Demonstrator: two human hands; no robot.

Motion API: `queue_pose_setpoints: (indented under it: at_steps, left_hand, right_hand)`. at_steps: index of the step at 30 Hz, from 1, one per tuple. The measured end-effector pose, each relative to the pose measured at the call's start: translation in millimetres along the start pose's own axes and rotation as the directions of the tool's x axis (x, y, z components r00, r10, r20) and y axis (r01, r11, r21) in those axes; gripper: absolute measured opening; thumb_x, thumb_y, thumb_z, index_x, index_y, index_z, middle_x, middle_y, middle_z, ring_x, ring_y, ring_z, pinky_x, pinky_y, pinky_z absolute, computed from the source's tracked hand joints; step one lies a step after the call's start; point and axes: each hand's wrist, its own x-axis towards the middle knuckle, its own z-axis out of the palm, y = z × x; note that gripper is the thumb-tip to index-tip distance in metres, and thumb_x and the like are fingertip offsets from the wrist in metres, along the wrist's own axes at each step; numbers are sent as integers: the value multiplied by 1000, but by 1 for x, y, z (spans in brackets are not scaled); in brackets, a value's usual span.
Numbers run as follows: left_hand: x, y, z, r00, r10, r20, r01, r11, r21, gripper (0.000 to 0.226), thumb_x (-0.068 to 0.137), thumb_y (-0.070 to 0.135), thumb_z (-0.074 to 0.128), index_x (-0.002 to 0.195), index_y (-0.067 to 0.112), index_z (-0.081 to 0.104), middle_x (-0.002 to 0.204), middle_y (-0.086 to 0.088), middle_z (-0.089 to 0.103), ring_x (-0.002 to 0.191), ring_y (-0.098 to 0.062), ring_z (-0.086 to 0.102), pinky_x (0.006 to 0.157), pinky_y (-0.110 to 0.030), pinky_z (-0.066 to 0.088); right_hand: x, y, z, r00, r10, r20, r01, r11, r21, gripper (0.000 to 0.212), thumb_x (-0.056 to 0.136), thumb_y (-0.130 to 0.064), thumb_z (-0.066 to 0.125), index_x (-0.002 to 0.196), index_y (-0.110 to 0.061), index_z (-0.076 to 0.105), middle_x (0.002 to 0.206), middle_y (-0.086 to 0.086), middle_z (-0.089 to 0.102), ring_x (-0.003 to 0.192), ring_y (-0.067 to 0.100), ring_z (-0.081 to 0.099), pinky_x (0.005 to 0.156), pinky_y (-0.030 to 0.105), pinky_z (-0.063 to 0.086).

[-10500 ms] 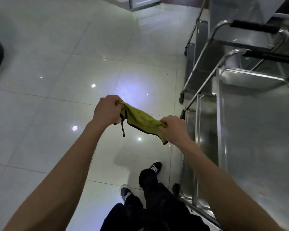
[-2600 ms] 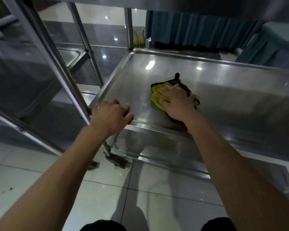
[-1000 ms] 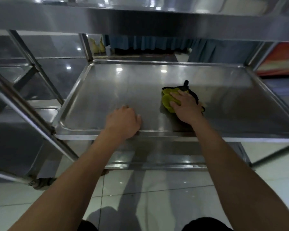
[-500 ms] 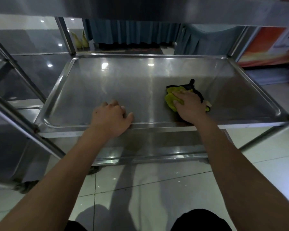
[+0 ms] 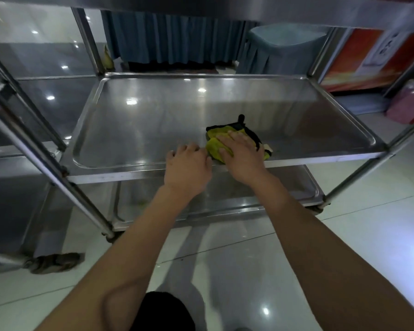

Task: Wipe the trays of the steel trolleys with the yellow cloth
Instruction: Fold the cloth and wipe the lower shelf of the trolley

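- Progress sits mid-task — the crumpled yellow cloth with black edging (image 5: pixel 221 143) lies near the front lip of the shallow, round-cornered middle steel tray (image 5: pixel 139 130), so that shelf is being wiped; the lower steel tray (image 5: pixel 294 187) and the neighbouring steel trolley (image 5: pixel 17 130) on the left look yet to be done, as a judgement.
- Right hand (image 5: pixel 243 156) presses flat on the cloth, fingers spread and extended, pinning rather than gripping it.
- Left hand (image 5: pixel 188 169) rests on the tray's front rim, fingers curled loosely over the edge, holding nothing else.
- Steel is smooth and glossy — ceiling lights mirror in it; the cloth looks soft and napped.
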Motion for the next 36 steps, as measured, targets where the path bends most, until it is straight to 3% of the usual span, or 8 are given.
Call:
queue_pose_setpoints:
  at_steps: [4, 9, 15, 18, 26, 32, 36]
  left_hand:
    - [-7, 3, 7, 999, -38, -6, 37, 999, -33, 35, 101, 33, 39, 114, 16, 67, 120, -6, 59, 115, -31, 53, 103, -49, 38]
    - [-9, 3, 7, 1000, -4, -7, 3, 1000, -27, 38, 100, 33, 36, 113, 16, 66, 118, -9, 60, 112, -32, 55, 102, -51, 41]
    - [5, 37, 1, 998, -70, 4, 70, 996, -47, 31, 90, 29, 46, 105, 17, 70, 112, -7, 62, 110, -32, 53, 96, -48, 44]
    - [14, 74, 3, 1000, 8, -2, -8, 995, -101, 28, 88, 27, 46, 102, 21, 70, 106, -2, 66, 104, -28, 56, 85, -40, 45]
    - [57, 145, 30, 999, 34, 42, -31, 997, -73, 26, 91, 28, 46, 96, 18, 70, 105, -3, 64, 105, -28, 58, 88, -43, 46]
    - [105, 176, 32, 998, 43, 48, -40, 998, -50, 28, 90, 32, 48, 104, 22, 70, 109, -3, 62, 108, -29, 55, 85, -44, 45]
    - [134, 194, 35, 990, 12, 139, -10, 1000, -19, 28, 92, 33, 47, 104, 23, 71, 112, -5, 62, 109, -30, 56, 87, -43, 47]
  right_hand:
    - [-3, -1, -3, 1000, -5, 10, 5, 1000, -6, 46, 106, -45, 34, 151, -42, 36, 165, -8, 21, 151, 17, 16, 119, 59, 6]
    - [-4, 8, -15, 992, -78, 103, 85, 994, -69, 48, 106, -49, 29, 153, -44, 28, 166, -7, 16, 152, 20, 15, 119, 60, 10]
    - [-6, 37, -15, 988, -155, -18, 153, 983, -99, 45, 106, -42, 31, 151, -40, 36, 164, -6, 25, 152, 18, 14, 118, 58, -11]
    - [-5, 69, -22, 995, -81, -63, 77, 995, -61, 43, 107, -41, 33, 149, -40, 41, 163, -10, 26, 152, 14, 13, 120, 52, -6]
    - [4, 184, -54, 989, 36, -146, -27, 997, 66, 42, 102, -36, 47, 143, -40, 50, 159, -11, 35, 150, 12, 19, 120, 50, -1]
    - [5, 278, -97, 968, 199, -150, -193, 980, 53, 51, 96, -43, 37, 146, -38, 48, 159, -8, 34, 150, 16, 20, 120, 50, -1]
    - [17, 321, -115, 956, 234, -179, -224, 972, 77, 46, 101, -28, 46, 147, -33, 48, 159, -2, 37, 148, 21, 26, 122, 53, 12]
